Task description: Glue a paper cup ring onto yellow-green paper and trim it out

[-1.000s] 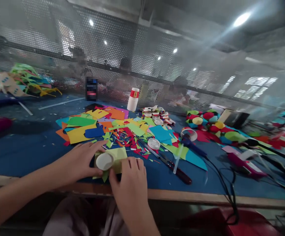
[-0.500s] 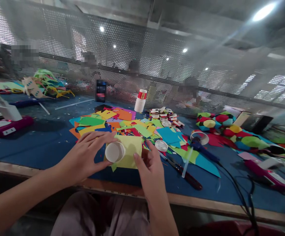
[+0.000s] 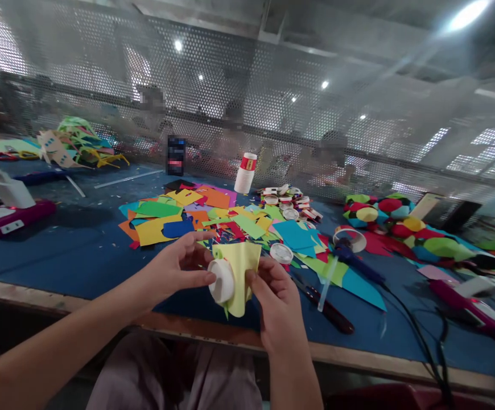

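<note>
My left hand (image 3: 183,265) has its thumb at the near rim of a short white paper cup piece (image 3: 224,282), with its fingers curved above and behind. Fixed or pressed against the cup piece is a pale yellow sheet of paper (image 3: 243,267), bent into a curve. My right hand (image 3: 273,287) pinches the right side of this sheet between thumb and fingers. A small green paper scrap (image 3: 217,252) shows at the cup's upper edge. Both hands hover over the front of the blue table (image 3: 102,267).
Coloured paper scraps (image 3: 162,225) lie beyond my hands. Behind them stand stacked paper cups (image 3: 246,173) beside a heap of cut cup pieces (image 3: 288,202). On the right are dark-handled scissors (image 3: 333,313), a glue gun (image 3: 358,262) with a cable, and a magenta device (image 3: 471,307).
The sheet and cup piece have turned to face left and shifted right. The sheet, flat before, is now bent. My right hand has closed on its edge.
</note>
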A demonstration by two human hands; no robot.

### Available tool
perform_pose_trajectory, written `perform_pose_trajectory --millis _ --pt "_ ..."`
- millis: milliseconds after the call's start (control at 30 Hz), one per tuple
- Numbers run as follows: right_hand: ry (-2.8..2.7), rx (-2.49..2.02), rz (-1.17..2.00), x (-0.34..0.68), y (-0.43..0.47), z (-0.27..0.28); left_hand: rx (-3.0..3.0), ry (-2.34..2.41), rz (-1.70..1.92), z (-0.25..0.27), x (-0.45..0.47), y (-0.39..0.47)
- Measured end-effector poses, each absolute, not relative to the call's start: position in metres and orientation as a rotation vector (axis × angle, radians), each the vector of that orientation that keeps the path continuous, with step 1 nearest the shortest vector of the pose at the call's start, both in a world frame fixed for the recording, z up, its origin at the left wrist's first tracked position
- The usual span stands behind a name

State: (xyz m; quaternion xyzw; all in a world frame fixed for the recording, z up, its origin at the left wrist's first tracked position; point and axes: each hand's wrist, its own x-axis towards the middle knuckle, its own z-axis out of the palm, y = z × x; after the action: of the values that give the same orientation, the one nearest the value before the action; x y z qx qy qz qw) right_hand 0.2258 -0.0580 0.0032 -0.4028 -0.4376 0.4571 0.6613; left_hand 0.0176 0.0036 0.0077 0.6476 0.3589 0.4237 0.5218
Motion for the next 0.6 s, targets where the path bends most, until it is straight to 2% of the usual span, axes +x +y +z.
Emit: perform_pose_trajectory --millis 300,600 --pt "-1.027 -0.941 0.978 0.235 -0.068 0.008 1.45 0.83 0.865 0.009 0.027 0.003" --pt "-1.118 -1.075 0.799 0.254 -0.077 0.005 1.628 0.909 1.028 0.023 0.027 -0.004"
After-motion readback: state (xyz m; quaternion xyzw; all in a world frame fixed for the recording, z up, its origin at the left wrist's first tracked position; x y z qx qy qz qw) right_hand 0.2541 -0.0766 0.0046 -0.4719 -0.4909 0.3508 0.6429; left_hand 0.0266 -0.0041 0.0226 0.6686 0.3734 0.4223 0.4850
